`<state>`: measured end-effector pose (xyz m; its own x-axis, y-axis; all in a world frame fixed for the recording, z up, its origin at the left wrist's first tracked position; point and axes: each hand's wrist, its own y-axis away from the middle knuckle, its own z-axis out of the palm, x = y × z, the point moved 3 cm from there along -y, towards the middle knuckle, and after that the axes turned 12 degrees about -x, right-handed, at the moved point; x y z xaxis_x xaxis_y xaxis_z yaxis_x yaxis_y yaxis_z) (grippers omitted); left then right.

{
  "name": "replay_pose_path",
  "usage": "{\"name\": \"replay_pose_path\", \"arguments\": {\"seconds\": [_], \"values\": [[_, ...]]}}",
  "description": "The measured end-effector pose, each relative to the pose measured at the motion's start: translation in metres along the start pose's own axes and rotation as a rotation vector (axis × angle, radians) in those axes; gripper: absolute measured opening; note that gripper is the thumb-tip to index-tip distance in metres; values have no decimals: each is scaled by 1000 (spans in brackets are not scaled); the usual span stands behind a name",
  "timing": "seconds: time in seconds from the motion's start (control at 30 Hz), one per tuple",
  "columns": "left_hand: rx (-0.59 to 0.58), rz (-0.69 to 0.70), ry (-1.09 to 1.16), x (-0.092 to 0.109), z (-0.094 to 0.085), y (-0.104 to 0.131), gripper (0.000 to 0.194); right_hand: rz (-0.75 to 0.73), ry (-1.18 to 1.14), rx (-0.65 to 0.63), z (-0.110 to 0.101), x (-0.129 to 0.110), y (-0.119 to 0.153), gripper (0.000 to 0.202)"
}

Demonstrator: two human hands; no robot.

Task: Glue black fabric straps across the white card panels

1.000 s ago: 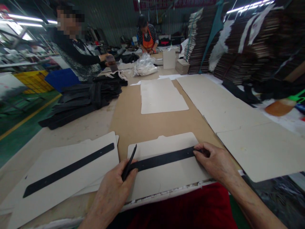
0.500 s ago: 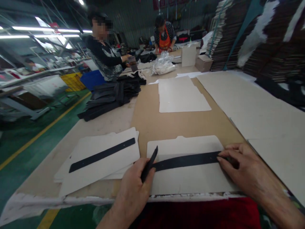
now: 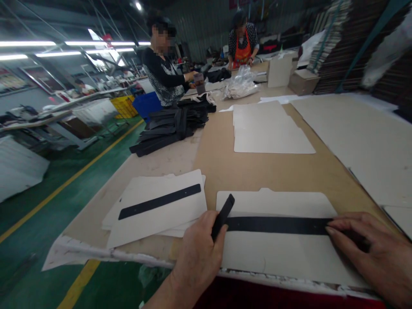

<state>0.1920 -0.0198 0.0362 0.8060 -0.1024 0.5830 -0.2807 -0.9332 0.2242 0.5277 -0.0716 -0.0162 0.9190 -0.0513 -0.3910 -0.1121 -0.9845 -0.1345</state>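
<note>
One dark piece (image 3: 224,216): left hand (image 3: 201,246); one strip (image 3: 280,225): right hand (image 3: 370,240)

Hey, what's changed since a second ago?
The view has swung left, so the table sits further right in the picture. Nothing was visibly grasped or released: the left hand still holds a black piece, and the right hand still pinches the black strip over the pale board. The boards at left stayed put.

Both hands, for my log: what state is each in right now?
Left hand: closed, holding a raised dark piece.
Right hand: closed, pinching the flat dark strip at its right end.
</note>
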Motion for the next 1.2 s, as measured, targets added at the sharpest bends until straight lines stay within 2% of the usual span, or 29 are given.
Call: {"name": "replay_pose_path", "arguments": {"seconds": [0.3,0.53,0.73,0.87,1.0,1.2], "values": [[-13,-49,-126,2,3,-7,20,4,-1,-24,4,5,1,14],[2,-45,-157,1,6,-8,21,-51,40,23,5,4,1,17],[33,-40,-188,1,9,-10,20,-89,85,43,10,15,1,35],[44,-29,-190,0,12,-10,22,-85,94,90,9,10,0,38],[38,-25,-193,0,12,-11,23,-111,111,121,7,3,0,37],[13,-53,-233,4,10,-12,22,-151,103,109,6,6,-3,31]]}}
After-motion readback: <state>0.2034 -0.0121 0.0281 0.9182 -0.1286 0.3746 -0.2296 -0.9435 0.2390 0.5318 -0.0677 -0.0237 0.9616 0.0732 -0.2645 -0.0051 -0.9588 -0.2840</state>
